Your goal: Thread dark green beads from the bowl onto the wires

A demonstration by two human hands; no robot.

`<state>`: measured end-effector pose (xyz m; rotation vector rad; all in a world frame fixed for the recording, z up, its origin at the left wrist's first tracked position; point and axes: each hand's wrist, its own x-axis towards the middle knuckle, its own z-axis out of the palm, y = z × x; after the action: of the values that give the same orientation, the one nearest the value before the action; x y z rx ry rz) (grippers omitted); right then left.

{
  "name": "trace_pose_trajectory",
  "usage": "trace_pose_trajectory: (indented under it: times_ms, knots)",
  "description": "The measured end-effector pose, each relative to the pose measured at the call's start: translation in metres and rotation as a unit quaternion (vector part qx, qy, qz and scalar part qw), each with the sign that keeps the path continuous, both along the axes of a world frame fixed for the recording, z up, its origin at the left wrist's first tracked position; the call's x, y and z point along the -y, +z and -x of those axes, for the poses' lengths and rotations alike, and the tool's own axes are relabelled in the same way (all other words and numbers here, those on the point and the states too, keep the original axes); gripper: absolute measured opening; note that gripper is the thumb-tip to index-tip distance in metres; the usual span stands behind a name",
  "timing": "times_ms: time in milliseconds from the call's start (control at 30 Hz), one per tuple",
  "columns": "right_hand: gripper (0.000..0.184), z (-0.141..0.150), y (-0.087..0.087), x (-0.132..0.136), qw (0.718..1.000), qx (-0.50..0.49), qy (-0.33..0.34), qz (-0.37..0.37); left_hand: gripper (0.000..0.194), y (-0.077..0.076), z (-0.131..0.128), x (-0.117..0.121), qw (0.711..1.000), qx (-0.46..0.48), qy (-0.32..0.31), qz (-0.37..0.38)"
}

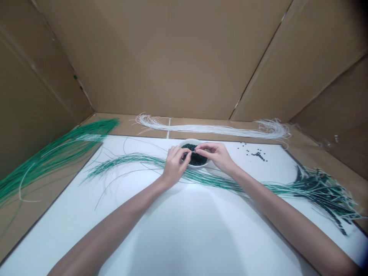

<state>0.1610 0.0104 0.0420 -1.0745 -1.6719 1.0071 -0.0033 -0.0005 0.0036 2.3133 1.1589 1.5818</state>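
Note:
A small white bowl (201,165) full of dark green beads sits at the far middle of the white board (184,230). My left hand (174,165) hovers just left of the bowl, fingers pinched together on something small, apparently a bead or a wire end. My right hand (215,153) is over the bowl's right rim, fingers also pinched, its fingertips meeting those of the left hand. Under both wrists runs a long bundle of green wires (132,160) across the board, ending at the right in a spread of wires with dark beaded tips (324,189).
A bundle of white wires (212,129) lies along the back on cardboard. Another green wire bundle (57,151) lies at the left, off the board. Several loose dark beads (257,154) are scattered right of the bowl. Cardboard walls (184,57) enclose the area.

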Motion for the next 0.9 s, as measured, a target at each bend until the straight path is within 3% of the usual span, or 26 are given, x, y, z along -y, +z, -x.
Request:
trace_pose_trajectory:
  times_ms: [900]
  knots:
    - [0.02,-0.0009,-0.0035,0.001,0.999,0.031,0.004,-0.024,0.009,0.0009,0.0001,0.0009,1.0,-0.002,-0.005,0.002]
